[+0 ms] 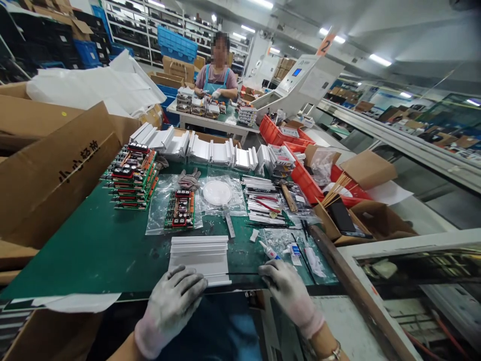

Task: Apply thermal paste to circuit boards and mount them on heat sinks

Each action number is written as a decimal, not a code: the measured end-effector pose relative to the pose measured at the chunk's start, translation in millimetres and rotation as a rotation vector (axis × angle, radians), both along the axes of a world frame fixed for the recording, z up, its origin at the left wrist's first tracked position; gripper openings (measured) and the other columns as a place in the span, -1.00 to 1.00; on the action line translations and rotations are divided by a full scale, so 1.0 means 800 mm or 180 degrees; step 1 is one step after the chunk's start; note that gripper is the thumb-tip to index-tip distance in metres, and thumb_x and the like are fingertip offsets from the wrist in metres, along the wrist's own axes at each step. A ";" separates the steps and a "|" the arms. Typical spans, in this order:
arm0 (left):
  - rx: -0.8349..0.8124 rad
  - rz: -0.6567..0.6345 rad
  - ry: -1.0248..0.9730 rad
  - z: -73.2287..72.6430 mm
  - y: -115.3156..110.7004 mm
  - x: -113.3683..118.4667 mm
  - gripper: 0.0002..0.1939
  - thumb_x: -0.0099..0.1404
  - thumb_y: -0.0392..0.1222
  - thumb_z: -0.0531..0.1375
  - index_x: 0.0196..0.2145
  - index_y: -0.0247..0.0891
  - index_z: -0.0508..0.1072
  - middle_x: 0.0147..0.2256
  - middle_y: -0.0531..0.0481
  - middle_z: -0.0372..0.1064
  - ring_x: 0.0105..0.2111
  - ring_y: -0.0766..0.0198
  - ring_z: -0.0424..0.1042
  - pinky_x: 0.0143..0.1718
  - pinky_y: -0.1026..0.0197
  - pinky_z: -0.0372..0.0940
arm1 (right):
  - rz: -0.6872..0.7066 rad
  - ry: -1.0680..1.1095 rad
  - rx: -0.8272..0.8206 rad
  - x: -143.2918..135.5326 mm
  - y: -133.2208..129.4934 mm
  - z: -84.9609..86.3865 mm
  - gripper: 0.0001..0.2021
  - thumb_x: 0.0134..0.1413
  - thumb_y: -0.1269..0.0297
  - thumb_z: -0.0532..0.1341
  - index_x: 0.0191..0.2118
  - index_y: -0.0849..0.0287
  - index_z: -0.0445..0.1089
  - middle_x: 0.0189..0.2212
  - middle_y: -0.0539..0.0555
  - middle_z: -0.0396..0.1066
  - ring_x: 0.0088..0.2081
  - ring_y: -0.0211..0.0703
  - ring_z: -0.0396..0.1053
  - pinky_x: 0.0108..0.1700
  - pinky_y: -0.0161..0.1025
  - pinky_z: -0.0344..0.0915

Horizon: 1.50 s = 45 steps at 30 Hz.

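Observation:
A white metal profile (199, 255) lies on the green table at its front edge. My left hand (175, 296), in a grey-white glove, rests on the profile's near left part, its fingers close together. A thin black strip (242, 273) runs from the profile's right side to my gloved right hand (287, 291), whose curled fingers pinch its right end. Just beyond my right hand lie a white glue tube (269, 250) and a second small tube (293, 249).
Stacked circuit boards (133, 175) stand at the left, near a single board (180, 209) on plastic. White profiles (210, 150) line the back. Metal strips (263, 200) and red bins (304, 175) are at the right. A person (217, 75) works at another table.

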<state>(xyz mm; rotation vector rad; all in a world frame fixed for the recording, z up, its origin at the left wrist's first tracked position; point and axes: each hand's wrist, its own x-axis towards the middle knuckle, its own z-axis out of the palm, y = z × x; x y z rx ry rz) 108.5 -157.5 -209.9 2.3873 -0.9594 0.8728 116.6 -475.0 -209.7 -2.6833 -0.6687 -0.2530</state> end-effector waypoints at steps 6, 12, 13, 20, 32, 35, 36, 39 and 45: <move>-0.0040 -0.0113 -0.0059 -0.003 -0.003 0.003 -0.80 0.42 -0.33 0.06 -0.17 -0.20 0.48 -0.27 0.07 0.59 -0.29 0.30 0.56 -0.18 0.21 0.39 | 0.0353 0.0007 0.0023 0.015 0.023 -0.002 -0.75 0.11 0.63 0.17 -0.26 0.10 0.44 -0.33 0.03 0.47 -0.28 -0.13 0.41 -0.23 -0.23 0.27; 0.0145 -0.0109 -0.0021 -0.001 0.001 0.001 -0.77 0.37 -0.36 0.07 -0.15 -0.19 0.50 -0.24 0.03 0.59 -0.28 0.28 0.57 -0.19 0.22 0.44 | 0.0548 0.0097 0.0081 0.025 0.032 -0.001 -0.78 0.16 0.58 0.17 -0.26 0.09 0.46 -0.33 0.02 0.46 -0.28 -0.17 0.39 -0.22 -0.25 0.25; 0.0145 -0.0104 -0.0019 -0.001 0.001 0.002 -0.76 0.36 -0.37 0.07 -0.15 -0.18 0.50 -0.25 0.04 0.59 -0.28 0.28 0.57 -0.19 0.23 0.45 | 0.0590 0.0083 0.0148 0.025 0.033 -0.002 -0.78 0.17 0.57 0.16 -0.25 0.09 0.46 -0.32 0.03 0.46 -0.27 -0.17 0.40 -0.22 -0.25 0.26; 0.0127 -0.0163 -0.0064 -0.002 0.002 0.007 -0.77 0.37 -0.37 0.06 -0.17 -0.21 0.49 -0.26 0.03 0.59 -0.29 0.28 0.58 -0.21 0.26 0.47 | 0.0761 0.0195 0.0537 0.024 0.058 -0.007 -0.73 0.14 0.56 0.17 -0.16 0.07 0.50 -0.24 0.05 0.47 -0.21 -0.17 0.42 -0.16 -0.26 0.31; 0.0415 -0.0186 -0.0074 0.011 0.000 0.006 -0.65 0.43 -0.38 -0.08 -0.14 -0.20 0.48 -0.25 0.06 0.59 -0.28 0.27 0.57 -0.24 0.22 0.43 | 0.1237 0.0551 -0.0219 0.033 0.106 0.039 -0.48 0.03 0.58 0.15 0.05 -0.09 0.48 -0.19 0.06 0.43 -0.18 -0.09 0.35 -0.13 -0.21 0.26; 0.0616 -0.0215 -0.0148 0.020 0.012 0.006 -0.63 0.46 -0.38 -0.12 -0.12 -0.22 0.47 -0.25 0.06 0.59 -0.25 0.25 0.57 -0.18 0.16 0.41 | 0.1071 0.0742 0.0260 0.036 0.090 0.051 -0.45 0.04 0.60 0.10 0.12 0.01 0.41 -0.07 0.09 0.42 -0.06 -0.09 0.36 -0.01 -0.18 0.29; 0.0659 -0.0192 -0.0210 0.022 0.020 0.006 -0.64 0.46 -0.37 -0.12 -0.13 -0.22 0.46 -0.26 0.06 0.59 -0.26 0.25 0.56 -0.17 0.15 0.40 | 0.0935 0.0817 0.0481 0.037 0.080 0.054 -0.46 0.04 0.60 0.09 0.12 0.06 0.39 -0.03 0.11 0.40 -0.02 -0.10 0.36 0.03 -0.18 0.29; 0.0709 -0.0031 -0.0395 0.029 0.049 0.007 -0.69 0.48 -0.32 -0.08 -0.18 -0.23 0.46 -0.34 0.06 0.57 -0.33 0.26 0.55 -0.18 0.15 0.37 | 0.0494 0.1139 0.0862 0.036 0.048 0.057 -0.55 0.03 0.56 0.12 0.05 0.14 0.41 -0.02 0.12 0.41 0.02 -0.10 0.36 0.10 -0.15 0.27; 0.0642 0.0193 -0.0401 0.026 0.067 0.003 -0.74 0.48 -0.18 0.00 -0.17 -0.26 0.47 -0.29 -0.04 0.56 -0.27 0.18 0.53 -0.08 0.09 0.33 | 0.0271 0.1942 0.1079 0.030 0.044 0.052 -0.68 0.01 0.48 0.20 -0.09 0.11 0.47 -0.13 0.04 0.48 -0.07 -0.12 0.41 0.02 -0.22 0.29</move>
